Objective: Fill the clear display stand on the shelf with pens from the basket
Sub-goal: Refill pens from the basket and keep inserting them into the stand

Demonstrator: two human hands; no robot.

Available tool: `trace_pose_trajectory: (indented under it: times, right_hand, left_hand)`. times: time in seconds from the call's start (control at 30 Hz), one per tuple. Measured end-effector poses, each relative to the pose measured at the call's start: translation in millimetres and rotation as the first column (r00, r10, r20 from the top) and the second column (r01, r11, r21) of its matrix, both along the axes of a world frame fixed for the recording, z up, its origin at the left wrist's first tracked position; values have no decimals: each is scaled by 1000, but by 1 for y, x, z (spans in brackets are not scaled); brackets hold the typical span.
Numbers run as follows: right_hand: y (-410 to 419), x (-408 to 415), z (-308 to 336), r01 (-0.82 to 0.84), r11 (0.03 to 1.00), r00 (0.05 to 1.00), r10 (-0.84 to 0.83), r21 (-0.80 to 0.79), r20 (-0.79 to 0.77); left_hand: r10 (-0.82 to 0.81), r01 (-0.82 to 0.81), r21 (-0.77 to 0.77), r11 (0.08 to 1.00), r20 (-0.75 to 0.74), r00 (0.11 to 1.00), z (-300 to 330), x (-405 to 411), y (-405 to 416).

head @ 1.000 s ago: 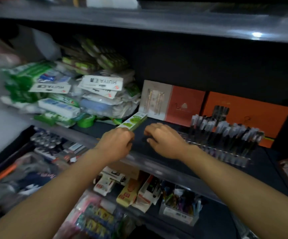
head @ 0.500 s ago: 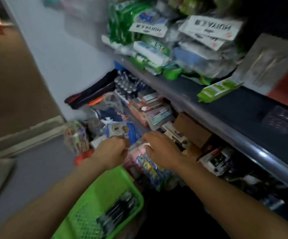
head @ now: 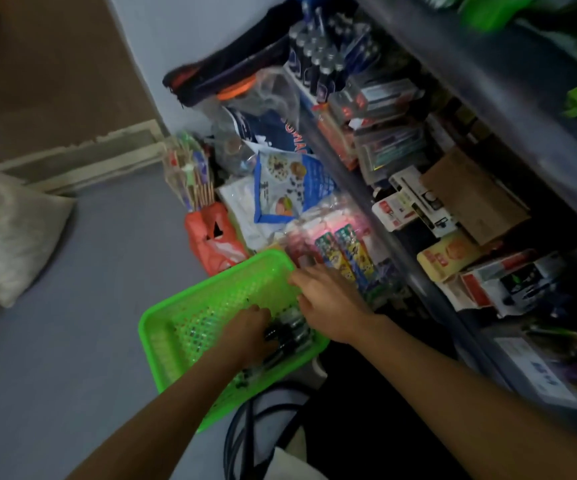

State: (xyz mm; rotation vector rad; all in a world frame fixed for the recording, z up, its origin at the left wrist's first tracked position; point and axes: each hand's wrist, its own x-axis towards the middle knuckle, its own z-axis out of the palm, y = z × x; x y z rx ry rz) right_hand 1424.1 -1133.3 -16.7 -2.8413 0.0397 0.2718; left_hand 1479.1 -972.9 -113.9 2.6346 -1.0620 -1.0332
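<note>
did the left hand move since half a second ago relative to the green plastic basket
Yes. The left hand has gone down from beyond the green plastic basket's far rim into it, onto the dark pens.

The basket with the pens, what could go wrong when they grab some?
The left hand reaches into a loose pile of dark pens; a big handful could spill. The basket sits tilted, near a cable, so it might tip or snag. The right hand is beside crowded packets and could knock them.
</note>
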Motion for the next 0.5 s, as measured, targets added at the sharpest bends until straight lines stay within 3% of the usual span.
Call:
trace_pose_trajectory:
  times: [0.37,0.5]
  right_hand:
    - [-16,-17,-16,70,992,996,-63,103,-65]
    - [-19,-19,-20,73,991,996,-65,115,-68]
  left_hand:
    - [30,-34,-66,997,-66,997,-22,7,-1]
    - [3,-3,-25,1000,-8,1000,-22,8,-5]
